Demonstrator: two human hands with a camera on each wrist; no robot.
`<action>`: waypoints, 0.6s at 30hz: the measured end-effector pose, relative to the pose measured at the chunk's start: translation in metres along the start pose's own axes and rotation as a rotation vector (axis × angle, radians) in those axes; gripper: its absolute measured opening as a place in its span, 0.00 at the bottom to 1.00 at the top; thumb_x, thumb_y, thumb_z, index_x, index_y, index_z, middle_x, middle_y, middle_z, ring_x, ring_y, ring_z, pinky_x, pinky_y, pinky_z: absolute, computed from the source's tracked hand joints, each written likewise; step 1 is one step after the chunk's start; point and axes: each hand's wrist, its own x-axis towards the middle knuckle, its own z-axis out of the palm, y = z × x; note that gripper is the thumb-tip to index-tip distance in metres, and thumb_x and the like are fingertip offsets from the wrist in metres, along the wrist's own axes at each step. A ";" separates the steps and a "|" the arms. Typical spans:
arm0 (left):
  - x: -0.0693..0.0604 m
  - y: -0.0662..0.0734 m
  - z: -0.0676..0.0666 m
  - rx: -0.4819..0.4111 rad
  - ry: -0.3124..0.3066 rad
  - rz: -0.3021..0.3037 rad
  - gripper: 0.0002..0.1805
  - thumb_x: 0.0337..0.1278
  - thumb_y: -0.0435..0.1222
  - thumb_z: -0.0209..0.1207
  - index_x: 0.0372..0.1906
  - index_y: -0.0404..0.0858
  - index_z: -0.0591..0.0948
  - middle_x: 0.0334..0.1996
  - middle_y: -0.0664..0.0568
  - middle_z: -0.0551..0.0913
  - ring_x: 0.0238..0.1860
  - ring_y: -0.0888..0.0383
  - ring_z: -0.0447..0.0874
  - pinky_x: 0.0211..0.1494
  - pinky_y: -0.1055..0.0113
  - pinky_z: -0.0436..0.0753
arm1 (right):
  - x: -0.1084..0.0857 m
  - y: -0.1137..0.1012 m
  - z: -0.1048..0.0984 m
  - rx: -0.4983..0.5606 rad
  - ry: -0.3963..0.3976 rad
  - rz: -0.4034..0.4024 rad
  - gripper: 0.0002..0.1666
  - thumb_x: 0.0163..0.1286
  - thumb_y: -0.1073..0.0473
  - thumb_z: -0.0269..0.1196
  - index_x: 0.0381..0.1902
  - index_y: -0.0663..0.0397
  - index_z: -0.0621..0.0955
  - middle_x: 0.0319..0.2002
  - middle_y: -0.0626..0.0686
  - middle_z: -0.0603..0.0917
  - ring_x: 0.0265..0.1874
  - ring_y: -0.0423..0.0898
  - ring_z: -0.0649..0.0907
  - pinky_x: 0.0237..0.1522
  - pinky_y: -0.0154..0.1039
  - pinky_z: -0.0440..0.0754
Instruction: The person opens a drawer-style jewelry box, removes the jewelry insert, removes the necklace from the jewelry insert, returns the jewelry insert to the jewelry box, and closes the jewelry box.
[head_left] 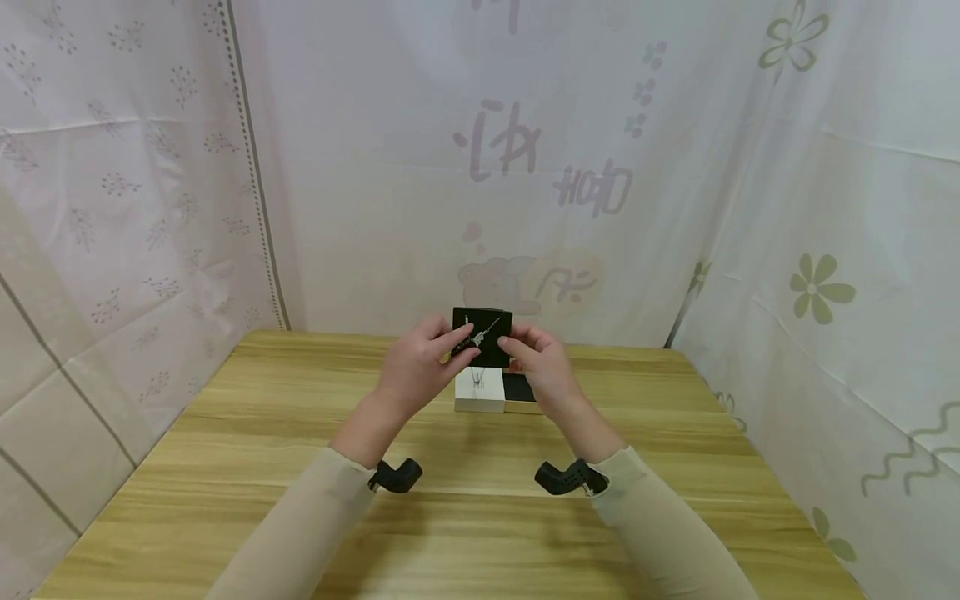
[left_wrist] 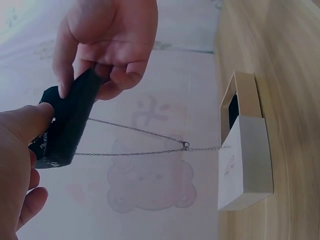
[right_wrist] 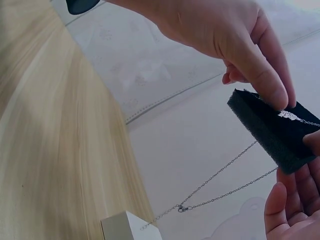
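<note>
Both hands hold up a black foam pad (head_left: 491, 354) above the table. The left hand (head_left: 417, 364) grips its left side, thumb and a finger on the front by a silver pendant (right_wrist: 288, 115). At the right edge the right hand (head_left: 546, 367) pinches the pad, thumb in front and fingers behind. A thin silver chain (left_wrist: 135, 154) hangs in a loop below the pad, joined at a clasp (left_wrist: 185, 145), its tail reaching down towards a white box (left_wrist: 255, 172); whether it touches the box I cannot tell.
Beneath the hands, the white box stands on the wooden table (head_left: 465, 517) against an uncovered tan box (left_wrist: 247, 95) with a black inside. Patterned curtains (head_left: 360, 183) rise behind the table and at both sides. A black wrist device (head_left: 397, 476) is on each wrist.
</note>
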 end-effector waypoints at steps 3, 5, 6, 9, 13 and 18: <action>0.000 0.001 0.003 0.017 -0.002 0.009 0.23 0.59 0.40 0.81 0.58 0.37 0.93 0.32 0.50 0.79 0.23 0.61 0.74 0.23 0.71 0.77 | 0.000 -0.001 0.001 0.018 -0.001 0.001 0.07 0.80 0.62 0.66 0.51 0.59 0.85 0.39 0.43 0.87 0.40 0.42 0.82 0.45 0.37 0.88; 0.000 0.001 0.004 0.015 -0.005 0.007 0.21 0.60 0.39 0.81 0.57 0.37 0.93 0.32 0.50 0.79 0.23 0.61 0.76 0.23 0.70 0.79 | 0.000 0.000 0.002 0.024 0.000 0.001 0.06 0.80 0.62 0.67 0.50 0.58 0.85 0.39 0.43 0.87 0.39 0.42 0.82 0.45 0.38 0.88; 0.000 0.002 0.004 0.011 -0.006 0.006 0.20 0.60 0.38 0.81 0.56 0.38 0.94 0.33 0.50 0.79 0.24 0.61 0.77 0.24 0.70 0.80 | 0.000 0.000 0.002 0.025 0.000 0.000 0.06 0.80 0.62 0.66 0.50 0.58 0.85 0.39 0.43 0.86 0.39 0.42 0.82 0.45 0.38 0.88; 0.000 0.003 0.005 0.004 -0.012 0.004 0.15 0.61 0.37 0.80 0.52 0.39 0.95 0.33 0.50 0.80 0.24 0.61 0.78 0.24 0.69 0.82 | 0.000 0.000 0.003 0.029 -0.002 -0.001 0.06 0.81 0.63 0.66 0.51 0.59 0.84 0.40 0.44 0.86 0.39 0.42 0.82 0.44 0.38 0.88; 0.000 0.005 0.006 0.008 -0.008 0.002 0.15 0.61 0.37 0.80 0.51 0.38 0.95 0.34 0.49 0.80 0.22 0.61 0.78 0.24 0.69 0.83 | -0.002 0.000 0.003 0.038 -0.013 -0.011 0.06 0.81 0.63 0.66 0.51 0.59 0.85 0.40 0.43 0.87 0.38 0.42 0.82 0.43 0.35 0.87; -0.001 0.007 0.008 0.011 -0.010 -0.016 0.14 0.61 0.36 0.80 0.50 0.38 0.94 0.36 0.49 0.82 0.25 0.59 0.83 0.28 0.67 0.88 | -0.002 0.001 0.004 0.058 -0.026 -0.015 0.06 0.80 0.63 0.66 0.51 0.59 0.85 0.40 0.43 0.86 0.40 0.42 0.81 0.41 0.33 0.85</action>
